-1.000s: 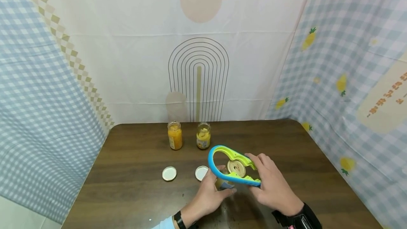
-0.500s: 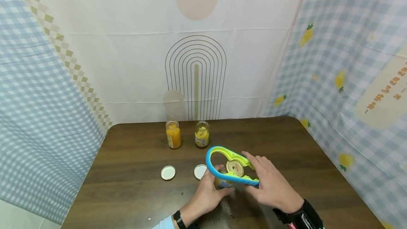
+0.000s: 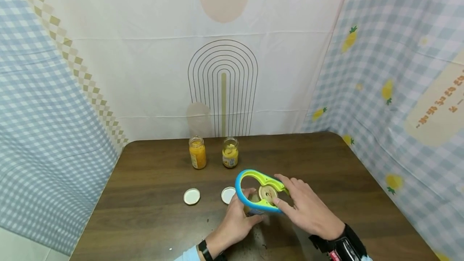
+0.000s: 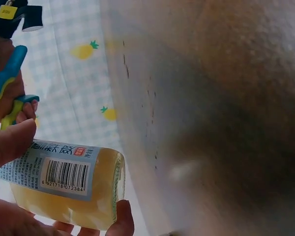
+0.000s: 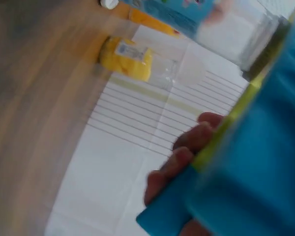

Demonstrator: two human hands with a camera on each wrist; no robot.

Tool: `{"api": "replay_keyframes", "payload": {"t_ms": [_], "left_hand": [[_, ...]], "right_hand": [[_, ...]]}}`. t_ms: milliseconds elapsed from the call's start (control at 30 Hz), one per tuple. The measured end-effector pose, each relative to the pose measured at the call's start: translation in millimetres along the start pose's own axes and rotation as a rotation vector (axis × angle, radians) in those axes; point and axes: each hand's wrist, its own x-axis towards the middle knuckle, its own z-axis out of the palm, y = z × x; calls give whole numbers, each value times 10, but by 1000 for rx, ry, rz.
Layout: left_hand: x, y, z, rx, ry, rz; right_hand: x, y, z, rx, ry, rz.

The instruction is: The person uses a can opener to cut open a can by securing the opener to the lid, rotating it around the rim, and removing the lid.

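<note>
Now: left hand (image 3: 237,222) wraps third jar (image 4: 64,184), lower centre; right hand (image 3: 308,210) grips jar opener (image 3: 255,190) clamped on lid (image 3: 268,193). Two lids (image 3: 191,196) off already; this one still on.

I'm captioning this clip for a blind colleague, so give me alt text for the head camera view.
A person's right hand grips a blue and green jar opener set over the lid of a small jar, which the left hand holds on a dark wooden table. Beyond stand two open jars of yellow food with two loose lids.
</note>
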Motion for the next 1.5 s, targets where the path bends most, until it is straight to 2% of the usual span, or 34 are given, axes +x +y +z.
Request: {"api": "replay_keyframes", "payload": {"t_ms": [200, 367, 600, 900, 1067, 1500], "left_hand": [[4, -40, 21, 28, 0, 40], [19, -88, 25, 51, 6, 92], [13, -143, 10, 78, 14, 169], [22, -129, 23, 91, 14, 181], [16, -108, 26, 92, -10, 152], [7, -97, 33, 118, -21, 132]], "right_hand": [[7, -14, -26, -50, -48, 23], [11, -27, -30, 13, -103, 72], [29, -33, -15, 42, -140, 74], [55, -25, -28, 42, -167, 74], [54, -33, -42, 53, -205, 93], [54, -8, -35, 75, -222, 128]]}}
